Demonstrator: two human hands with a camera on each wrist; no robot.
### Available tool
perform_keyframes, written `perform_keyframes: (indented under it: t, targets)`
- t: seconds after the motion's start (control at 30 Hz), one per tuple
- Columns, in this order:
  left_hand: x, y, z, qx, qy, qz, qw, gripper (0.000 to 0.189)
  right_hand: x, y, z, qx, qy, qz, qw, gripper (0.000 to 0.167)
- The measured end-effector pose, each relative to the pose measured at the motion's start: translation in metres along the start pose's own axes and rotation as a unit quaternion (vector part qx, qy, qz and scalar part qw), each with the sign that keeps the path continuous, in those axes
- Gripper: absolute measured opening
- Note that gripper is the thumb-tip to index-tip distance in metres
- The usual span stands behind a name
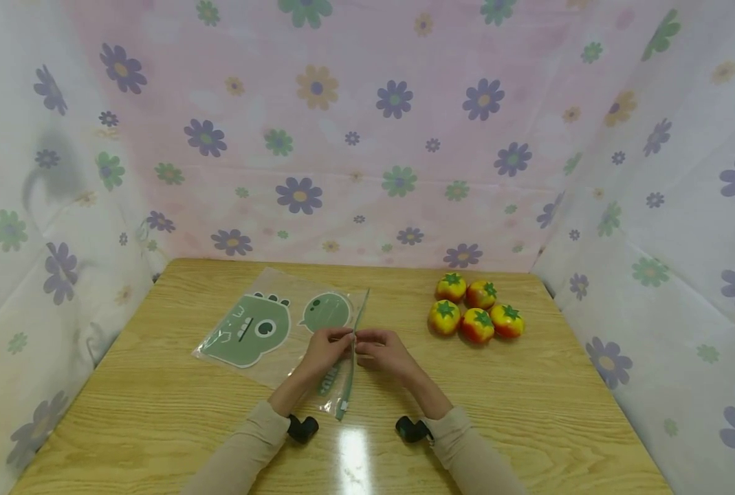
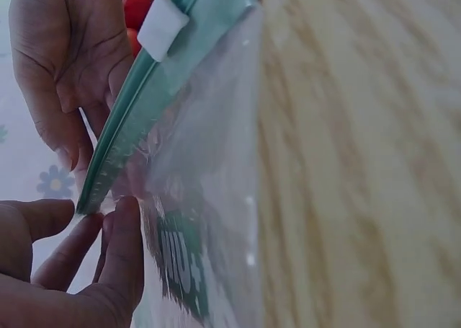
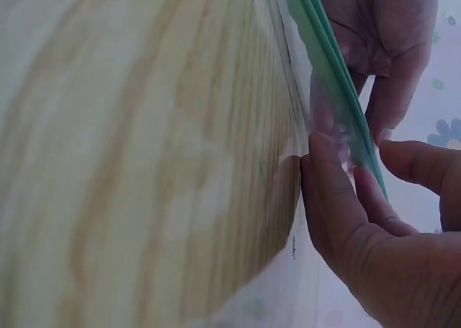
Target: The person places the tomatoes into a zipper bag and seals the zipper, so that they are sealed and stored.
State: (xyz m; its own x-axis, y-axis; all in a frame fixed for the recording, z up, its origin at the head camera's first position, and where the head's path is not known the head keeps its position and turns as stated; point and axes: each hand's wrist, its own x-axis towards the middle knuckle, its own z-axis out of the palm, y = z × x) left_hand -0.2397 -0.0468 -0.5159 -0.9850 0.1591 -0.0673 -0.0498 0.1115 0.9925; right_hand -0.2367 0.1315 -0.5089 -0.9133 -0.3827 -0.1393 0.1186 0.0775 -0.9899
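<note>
A clear slider zip bag [image 1: 293,359] with green cartoon monster prints lies flat on the table, its green zip strip [image 1: 350,378] standing up at the right edge. My left hand [image 1: 328,349] pinches the middle of that strip from the left, thumb and fingers around its edge in the left wrist view. Facing it, my right hand [image 1: 387,349] pinches the same stretch, its thumb [image 3: 414,161] on one side and fingers [image 3: 335,187] on the other. A white slider [image 2: 163,28] sits at the near end of the strip. The two hands' fingertips nearly meet.
Several yellow-red toy tomatoes [image 1: 477,324] with green leafy tops stand grouped at the back right of the wooden table [image 1: 565,412]. Flowered cloth [image 1: 367,158] hangs behind and at both sides. Black wrist cameras [image 1: 302,429] sit at both cuffs.
</note>
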Motion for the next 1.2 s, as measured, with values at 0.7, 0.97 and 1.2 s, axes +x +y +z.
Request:
perform_keyframes:
  t: [0.7, 0.97, 1.2]
  targets:
    - [-0.0011, 0.0036, 0.003, -0.064, 0.026, 0.027, 0.9972, 0.026, 0.0028, -0.0012, 0.0059, -0.021, 0.046, -0.034, 0.9982, 0.045]
    - [-0.001, 0.0049, 0.0035, -0.043, 0.038, 0.027, 0.998, 0.023, 0.0014, -0.0066, 0.0065, -0.007, 0.043, -0.024, 0.9987, 0.047]
    - [-0.0032, 0.0098, 0.0011, -0.032, 0.028, 0.035, 0.9985, 0.027, 0.0006, -0.0084, 0.0071, 0.001, 0.033, -0.038, 0.9987, 0.045]
